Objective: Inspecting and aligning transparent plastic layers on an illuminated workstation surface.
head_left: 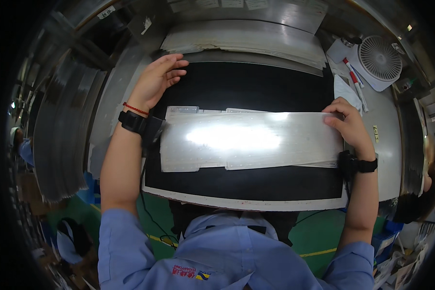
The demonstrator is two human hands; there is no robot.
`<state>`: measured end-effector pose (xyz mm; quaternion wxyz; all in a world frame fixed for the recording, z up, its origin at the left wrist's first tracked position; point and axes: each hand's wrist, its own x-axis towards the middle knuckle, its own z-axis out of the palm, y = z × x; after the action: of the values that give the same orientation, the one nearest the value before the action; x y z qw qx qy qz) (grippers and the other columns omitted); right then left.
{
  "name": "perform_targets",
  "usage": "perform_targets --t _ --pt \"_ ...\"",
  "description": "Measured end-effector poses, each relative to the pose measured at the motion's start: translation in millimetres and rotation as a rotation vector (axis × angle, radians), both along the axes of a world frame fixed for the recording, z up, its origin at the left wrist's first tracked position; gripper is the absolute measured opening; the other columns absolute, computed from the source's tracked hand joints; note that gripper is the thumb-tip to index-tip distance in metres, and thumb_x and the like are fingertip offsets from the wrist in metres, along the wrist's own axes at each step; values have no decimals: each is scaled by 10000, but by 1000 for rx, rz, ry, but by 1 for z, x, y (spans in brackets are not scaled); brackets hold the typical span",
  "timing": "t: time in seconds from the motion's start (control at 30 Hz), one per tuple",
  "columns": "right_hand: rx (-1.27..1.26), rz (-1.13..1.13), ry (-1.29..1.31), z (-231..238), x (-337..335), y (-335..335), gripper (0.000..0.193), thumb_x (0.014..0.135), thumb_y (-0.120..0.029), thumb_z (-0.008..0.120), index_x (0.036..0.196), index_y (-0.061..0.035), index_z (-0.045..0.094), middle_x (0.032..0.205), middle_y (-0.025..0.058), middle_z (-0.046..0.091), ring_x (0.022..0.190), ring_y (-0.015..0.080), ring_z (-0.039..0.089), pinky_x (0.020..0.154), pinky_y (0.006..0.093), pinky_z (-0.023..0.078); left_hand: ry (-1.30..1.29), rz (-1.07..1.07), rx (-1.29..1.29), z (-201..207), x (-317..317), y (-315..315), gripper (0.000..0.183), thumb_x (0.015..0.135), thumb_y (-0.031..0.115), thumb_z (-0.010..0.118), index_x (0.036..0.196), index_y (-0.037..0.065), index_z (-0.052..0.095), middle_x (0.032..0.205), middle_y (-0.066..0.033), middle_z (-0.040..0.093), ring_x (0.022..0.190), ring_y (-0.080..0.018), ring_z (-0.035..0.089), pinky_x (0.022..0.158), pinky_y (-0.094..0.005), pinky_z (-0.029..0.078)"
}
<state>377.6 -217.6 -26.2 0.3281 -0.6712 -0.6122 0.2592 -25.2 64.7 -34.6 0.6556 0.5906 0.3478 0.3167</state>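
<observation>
Two hands are well apart: your left hand (pixel 160 81) is free, fingers loosely curled, near the far left corner of the black mat (pixel 256 88), while your right hand (pixel 349 124) pinches the far right corner of a shiny metal sheet (pixel 256 140). It lies across the mat's middle, notched metal edges (pixel 182 166) showing beneath. A white fan (pixel 380 59) sits far right.

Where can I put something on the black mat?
Two bare bits on the black mat: one between the shiny sheet and the stacked sheets behind it, one between the shiny sheet and the white front edge. It's crowded to the right, with the fan and markers.
</observation>
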Motion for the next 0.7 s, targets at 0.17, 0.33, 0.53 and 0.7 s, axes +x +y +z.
perform_targets --t 0.17,0.33,0.53,0.7 --pt "-16 -225 209 -2 4 1 59 870 -37 648 926 -18 654 855 -8 583 818 102 530 764 234 421 65 -99 -19 1 0 -3 398 1022 308 498 1298 23 528 1203 -98 633 1008 -142 624 872 -262 501" --pt "82 -345 194 -5 7 2 45 919 -63 618 933 -37 652 816 -40 593 780 59 524 732 206 415 283 -300 83 13 3 -16 441 955 282 612 1293 4 551 1198 -107 645 1034 -153 633 916 -276 502" --pt "101 -333 283 -9 11 3 71 937 -88 611 968 -41 654 884 -32 611 835 60 533 769 197 411 359 -336 136 16 5 -21 441 839 159 743 1226 -14 617 1121 -105 679 1013 -154 638 911 -279 499" --pt "137 -382 350 -13 16 4 95 940 -97 610 987 -34 664 893 -28 620 844 59 540 777 198 414 430 -402 253 17 5 -22 364 867 157 717 1179 -13 641 1033 -98 700 927 -131 645 833 -242 504"
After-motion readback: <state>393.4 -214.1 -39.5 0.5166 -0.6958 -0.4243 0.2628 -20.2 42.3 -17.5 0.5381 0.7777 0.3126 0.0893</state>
